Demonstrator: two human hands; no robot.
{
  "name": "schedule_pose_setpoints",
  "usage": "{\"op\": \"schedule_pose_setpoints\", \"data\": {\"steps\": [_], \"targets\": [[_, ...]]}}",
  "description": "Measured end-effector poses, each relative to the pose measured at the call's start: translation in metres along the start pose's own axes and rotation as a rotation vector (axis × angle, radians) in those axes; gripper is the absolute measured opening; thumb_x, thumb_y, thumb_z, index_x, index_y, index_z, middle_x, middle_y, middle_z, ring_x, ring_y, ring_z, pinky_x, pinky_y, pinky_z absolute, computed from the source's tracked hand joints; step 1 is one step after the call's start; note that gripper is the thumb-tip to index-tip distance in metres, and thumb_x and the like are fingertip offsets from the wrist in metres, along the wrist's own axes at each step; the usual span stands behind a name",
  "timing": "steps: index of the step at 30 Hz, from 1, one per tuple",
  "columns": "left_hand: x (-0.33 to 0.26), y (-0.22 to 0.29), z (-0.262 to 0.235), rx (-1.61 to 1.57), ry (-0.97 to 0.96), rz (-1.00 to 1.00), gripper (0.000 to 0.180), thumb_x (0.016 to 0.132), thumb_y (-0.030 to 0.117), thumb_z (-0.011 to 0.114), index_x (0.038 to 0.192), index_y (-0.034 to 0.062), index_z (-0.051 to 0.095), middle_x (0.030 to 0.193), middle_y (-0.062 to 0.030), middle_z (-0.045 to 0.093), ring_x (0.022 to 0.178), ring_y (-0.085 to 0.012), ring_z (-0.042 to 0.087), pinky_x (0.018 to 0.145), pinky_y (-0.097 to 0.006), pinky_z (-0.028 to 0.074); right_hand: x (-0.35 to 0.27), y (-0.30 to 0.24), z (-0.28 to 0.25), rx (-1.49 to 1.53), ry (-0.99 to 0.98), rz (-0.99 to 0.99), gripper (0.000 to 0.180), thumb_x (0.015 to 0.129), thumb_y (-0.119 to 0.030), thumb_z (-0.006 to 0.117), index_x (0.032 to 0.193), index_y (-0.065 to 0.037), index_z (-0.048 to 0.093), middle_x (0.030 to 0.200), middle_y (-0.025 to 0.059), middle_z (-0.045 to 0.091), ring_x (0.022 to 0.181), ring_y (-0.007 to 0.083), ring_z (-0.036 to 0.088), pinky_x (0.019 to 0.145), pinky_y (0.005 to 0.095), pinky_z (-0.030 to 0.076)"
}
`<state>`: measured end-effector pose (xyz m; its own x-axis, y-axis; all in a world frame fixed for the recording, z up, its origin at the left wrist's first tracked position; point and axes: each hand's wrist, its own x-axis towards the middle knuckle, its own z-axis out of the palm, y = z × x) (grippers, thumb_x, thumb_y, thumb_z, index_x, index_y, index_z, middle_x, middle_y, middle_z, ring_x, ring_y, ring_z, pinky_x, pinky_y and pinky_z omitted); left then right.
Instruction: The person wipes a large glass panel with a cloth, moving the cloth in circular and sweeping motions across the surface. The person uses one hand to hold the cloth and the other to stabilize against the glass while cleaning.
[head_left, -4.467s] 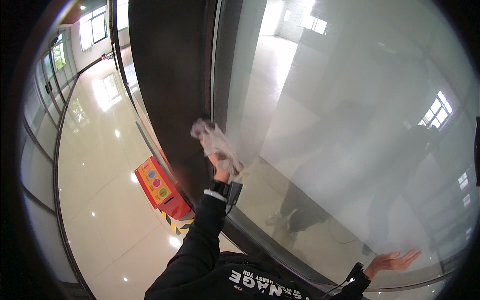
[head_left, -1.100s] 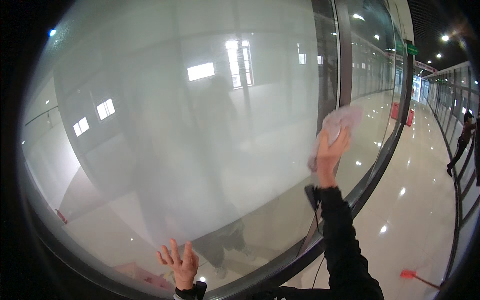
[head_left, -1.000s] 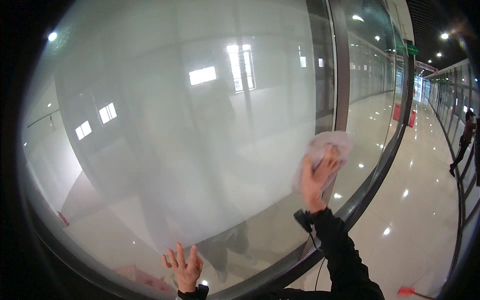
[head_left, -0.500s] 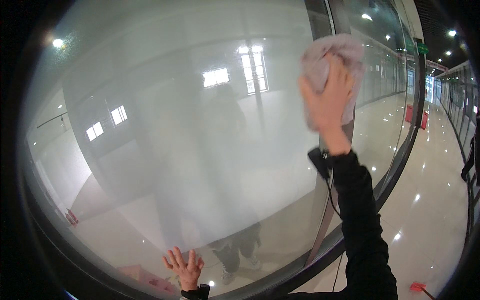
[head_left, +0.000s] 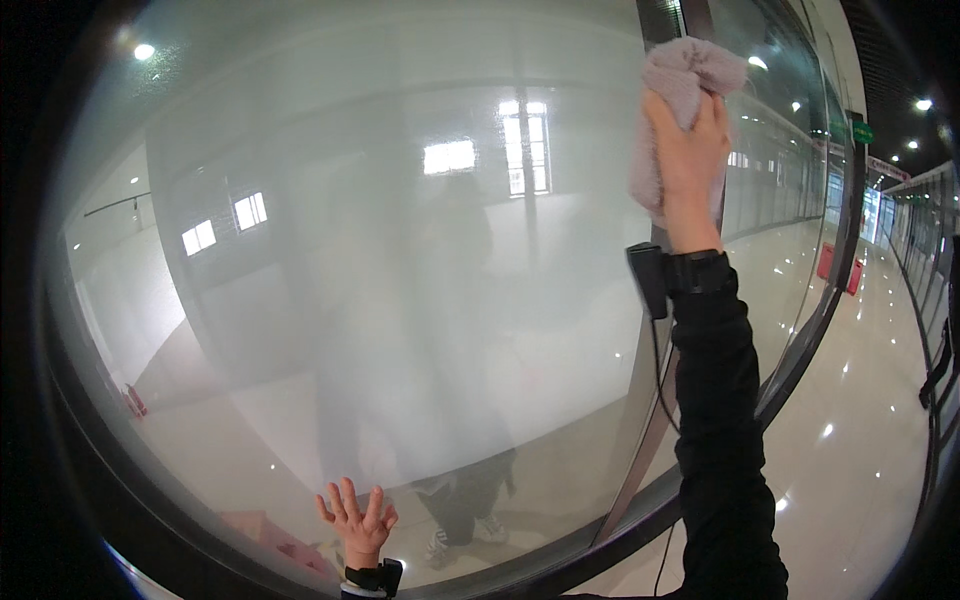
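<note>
Right hand point(head_left: 690, 150): closed on pinkish cloth point(head_left: 672, 95), pressed high on glass panel point(head_left: 400, 280) beside its dark frame point(head_left: 690, 25). Left hand point(head_left: 358, 518): open, fingers spread, flat low on panel. Wiping stroke under way.

A pale pink-grey cloth point(head_left: 680, 95), a black sleeve point(head_left: 715, 400), a frosted whitish glass panel point(head_left: 350, 300).

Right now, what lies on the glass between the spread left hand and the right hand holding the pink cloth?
Head view: only bare frosted glass panel, with reflections, between left hand and right hand pressing crumpled pink cloth.
</note>
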<state>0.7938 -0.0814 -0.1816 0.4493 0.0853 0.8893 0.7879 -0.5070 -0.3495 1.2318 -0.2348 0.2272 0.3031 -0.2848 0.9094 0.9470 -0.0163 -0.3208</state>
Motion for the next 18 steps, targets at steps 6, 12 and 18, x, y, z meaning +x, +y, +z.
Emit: {"op": "schedule_pose_setpoints", "data": {"steps": [6, 12, 18], "targets": [[0.0, -0.002, 0.001, 0.029, 0.003, 0.015, 0.054, 0.096, 0.048, 0.042, 0.146, 0.0289, 0.034, 0.151, -0.0219, 0.03, 0.14, -0.0421, 0.027, 0.109, -0.065, 0.018, -0.108, -0.075, -0.002, 0.194, -0.364, -0.777, 0.074, 0.07, -0.04, 0.074, 0.135, -0.017, 0.049, 0.144, 0.0152, 0.039, 0.132, 0.0393, 0.033, 0.099, 0.0618, 0.029], [-0.001, 0.0, 0.005, 0.008, 0.036, -0.01, 0.049, 0.096, 0.049, 0.039, 0.142, 0.0312, 0.041, 0.151, -0.0165, 0.034, 0.141, -0.0375, 0.027, 0.111, -0.062, 0.017, -0.12, -0.05, -0.021, 0.255, -0.37, -0.978, 0.071, 0.069, -0.035, 0.077, 0.135, -0.026, 0.053, 0.147, 0.0166, 0.039, 0.139, 0.0387, 0.029, 0.11, 0.0563, 0.026], [-0.001, 0.01, 0.005, -0.004, 0.031, -0.037, 0.047, 0.097, 0.05, 0.038, 0.14, 0.0329, 0.044, 0.15, -0.0137, 0.036, 0.142, -0.0346, 0.027, 0.112, -0.059, 0.016, -0.017, -0.046, 0.018, 0.151, -0.041, -0.219, 0.071, 0.069, -0.036, 0.074, 0.135, -0.023, 0.051, 0.152, 0.0214, 0.022, 0.137, 0.0461, 0.024, 0.106, 0.0642, 0.02]]}}
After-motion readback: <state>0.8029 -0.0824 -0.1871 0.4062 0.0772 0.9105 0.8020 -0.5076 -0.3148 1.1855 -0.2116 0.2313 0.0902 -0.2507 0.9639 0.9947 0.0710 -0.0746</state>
